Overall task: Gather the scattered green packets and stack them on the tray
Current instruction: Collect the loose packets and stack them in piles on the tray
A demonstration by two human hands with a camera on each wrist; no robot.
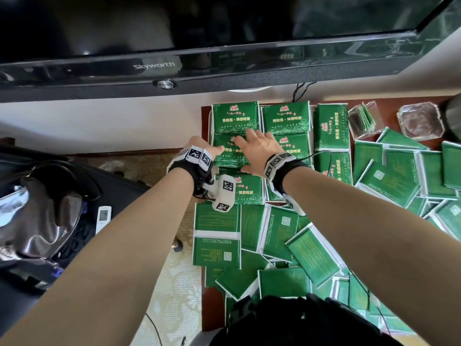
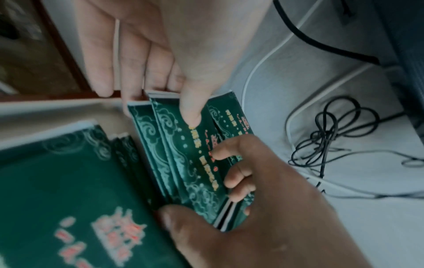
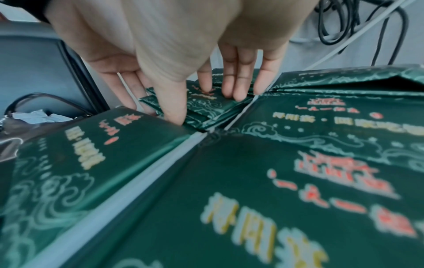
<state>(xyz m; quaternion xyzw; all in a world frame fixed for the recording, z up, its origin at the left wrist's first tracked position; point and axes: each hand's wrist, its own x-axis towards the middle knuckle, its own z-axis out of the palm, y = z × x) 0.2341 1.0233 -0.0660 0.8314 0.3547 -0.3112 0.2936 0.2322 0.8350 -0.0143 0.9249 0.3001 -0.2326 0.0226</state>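
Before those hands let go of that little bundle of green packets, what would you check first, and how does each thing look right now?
1. Left hand grips the bundle: ok.
2. Right hand steadies the bundle from above, fingers straight: ok.
3. Bundle edges squared: not ok, packets fanned and offset.
4. Bundle sits over the tray: ok, among stacks by its left rim.
5. Neighbouring stacks upright and tidy: ok.
6. Loose packets still to gather: not ok, many scattered on the table.
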